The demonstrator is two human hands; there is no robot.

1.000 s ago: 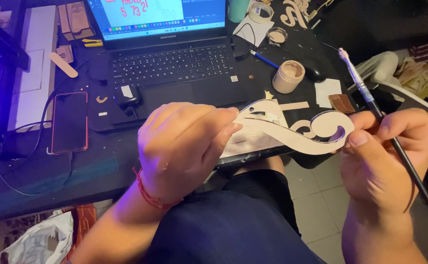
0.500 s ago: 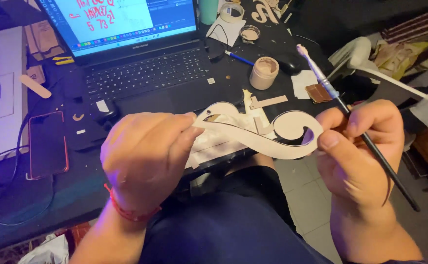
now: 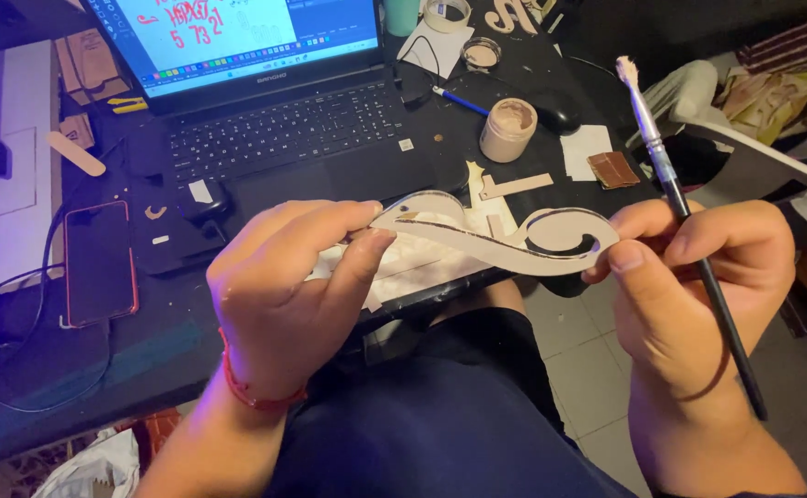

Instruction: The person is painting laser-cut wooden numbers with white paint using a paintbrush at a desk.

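both hands hold one scrolled wooden cutout [image 3: 505,242] in the air just off the front edge of the dark surface [image 3: 145,350], above the person's lap. left hand [image 3: 283,295]: fingers closed on the pointed end of the cutout, thumb on top. right hand [image 3: 698,277]: fingers closed on the curled end, and the same hand also clamps a long thin paintbrush [image 3: 689,221], bristles up and well clear of the wood. the cutout's face reads pale and bare with dark edges; whether any coating has been laid on it cannot be told. judged stage: piece being positioned or examined, brush not at work. a small open jar [image 3: 508,129] of pale contents stands near the surface's right edge, beside a laptop [image 3: 265,101]; a phone [image 3: 99,263] lies towards the left edge.
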